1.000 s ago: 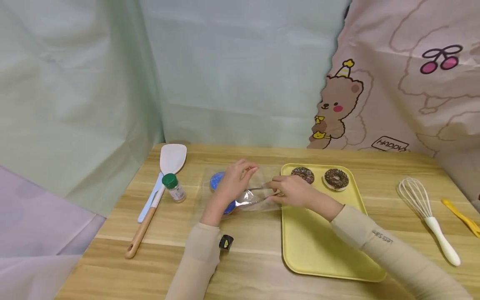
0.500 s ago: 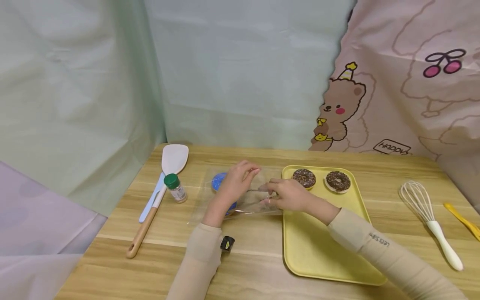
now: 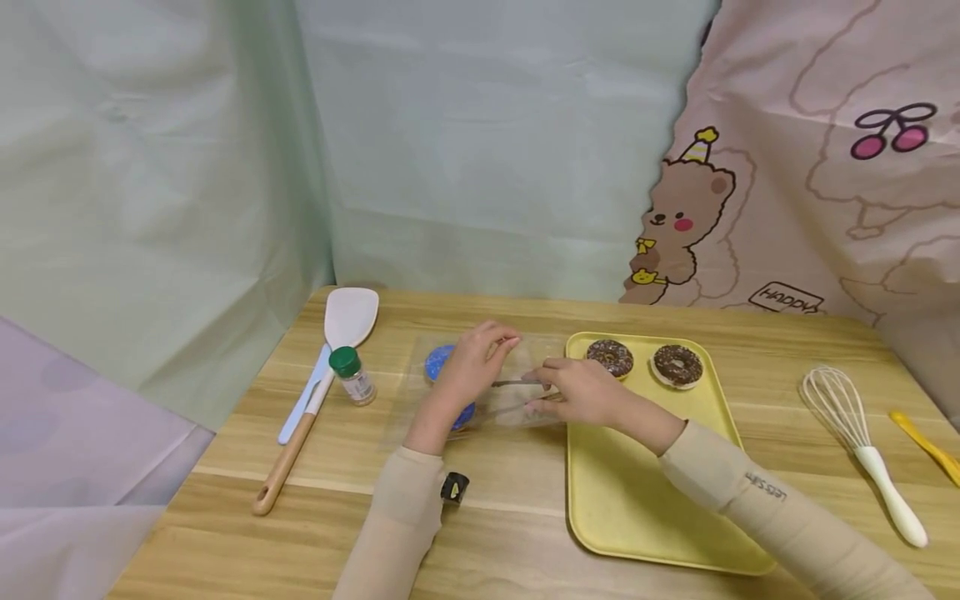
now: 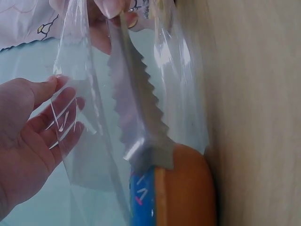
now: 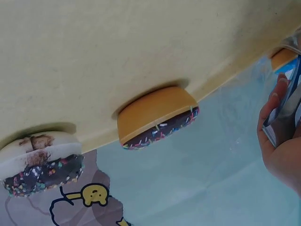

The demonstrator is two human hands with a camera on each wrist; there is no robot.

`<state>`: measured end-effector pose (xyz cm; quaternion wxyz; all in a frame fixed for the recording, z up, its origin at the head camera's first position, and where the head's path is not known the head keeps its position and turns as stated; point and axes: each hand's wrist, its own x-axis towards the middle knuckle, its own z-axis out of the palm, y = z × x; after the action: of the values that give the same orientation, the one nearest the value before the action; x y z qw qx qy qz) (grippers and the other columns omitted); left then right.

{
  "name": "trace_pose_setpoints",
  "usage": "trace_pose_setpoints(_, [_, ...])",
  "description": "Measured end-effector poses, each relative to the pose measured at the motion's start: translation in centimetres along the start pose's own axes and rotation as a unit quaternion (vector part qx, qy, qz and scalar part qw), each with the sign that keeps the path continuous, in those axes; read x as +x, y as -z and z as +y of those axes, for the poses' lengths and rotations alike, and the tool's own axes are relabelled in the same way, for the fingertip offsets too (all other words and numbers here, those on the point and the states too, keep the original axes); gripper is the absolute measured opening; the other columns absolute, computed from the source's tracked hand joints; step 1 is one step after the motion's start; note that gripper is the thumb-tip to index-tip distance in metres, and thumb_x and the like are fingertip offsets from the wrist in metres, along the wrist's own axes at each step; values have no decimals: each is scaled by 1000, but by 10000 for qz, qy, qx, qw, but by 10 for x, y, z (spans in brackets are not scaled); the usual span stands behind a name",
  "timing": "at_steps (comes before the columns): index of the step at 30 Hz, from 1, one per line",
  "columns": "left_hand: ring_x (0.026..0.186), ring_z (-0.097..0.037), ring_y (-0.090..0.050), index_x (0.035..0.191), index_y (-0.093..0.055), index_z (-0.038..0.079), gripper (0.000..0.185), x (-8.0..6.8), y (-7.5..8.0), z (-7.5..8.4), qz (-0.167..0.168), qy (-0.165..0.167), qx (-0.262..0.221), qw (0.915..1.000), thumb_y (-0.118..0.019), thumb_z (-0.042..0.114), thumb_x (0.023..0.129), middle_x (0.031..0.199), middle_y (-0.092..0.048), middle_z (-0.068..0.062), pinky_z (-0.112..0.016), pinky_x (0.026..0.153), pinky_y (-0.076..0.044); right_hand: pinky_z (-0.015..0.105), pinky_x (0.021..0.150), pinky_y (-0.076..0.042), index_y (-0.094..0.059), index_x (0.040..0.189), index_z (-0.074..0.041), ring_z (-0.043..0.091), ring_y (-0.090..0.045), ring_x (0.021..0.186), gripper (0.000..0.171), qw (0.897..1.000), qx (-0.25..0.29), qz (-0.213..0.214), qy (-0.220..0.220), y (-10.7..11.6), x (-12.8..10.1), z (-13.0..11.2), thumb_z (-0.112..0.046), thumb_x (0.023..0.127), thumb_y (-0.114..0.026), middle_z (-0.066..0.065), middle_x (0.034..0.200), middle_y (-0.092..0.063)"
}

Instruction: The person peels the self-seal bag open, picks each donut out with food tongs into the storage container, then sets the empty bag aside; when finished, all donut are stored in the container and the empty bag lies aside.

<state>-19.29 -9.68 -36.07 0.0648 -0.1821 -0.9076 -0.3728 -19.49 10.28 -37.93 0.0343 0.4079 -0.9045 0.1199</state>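
L hand (image 3: 467, 369) lies w/ relaxed fingers on the clear bag (image 3: 517, 400), over the blue donut (image 3: 438, 364) inside it; R hand (image 3: 581, 390) pinches the bag's serrated edge at the mouth, just L of the yellow tray (image 3: 637, 492); bag sits on table (image 3: 525, 533) btwn spice jar (image 3: 350, 375) and tray; two choc donuts (image 3: 609, 357) at tray's far end, near half bare; spatula (image 3: 318, 375) well L, whisk (image 3: 855, 433) far R.
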Motion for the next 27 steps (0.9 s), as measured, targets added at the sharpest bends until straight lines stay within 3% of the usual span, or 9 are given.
trace_pose_setpoints(8, [104,-17,-58,114,-65,15,28,-1,1,1,-26,23,19,10000,-47,29,98,112,-61,2,-37,86,-51,18,48,-42,-68,110,-15,7,-58,64,39,9996,-14,207,170,-4,2,-2,-45,85,-65,-1,91,-67])
trace_pose_setpoints(18, [103,-19,-59,113,-66,13,27,0,1,-1,15,-117,0,9999,-47,27,98,112,-61,-1,-38,85,-51,16,41,-34,-69,96,-16,3,-51,55,27,9966,-435,599,350,-4,2,-8,-41,85,-67,-7,76,-63])
trace_pose_setpoints(27, [106,-20,-58,112,-66,12,27,-2,1,-2,-186,-5,26,9998,-48,27,98,114,-61,-1,-38,87,-50,15,40,-30,-70,101,-17,3,-51,55,29,9958,-432,736,341,-1,-5,-4,-41,85,-65,-6,79,-64])
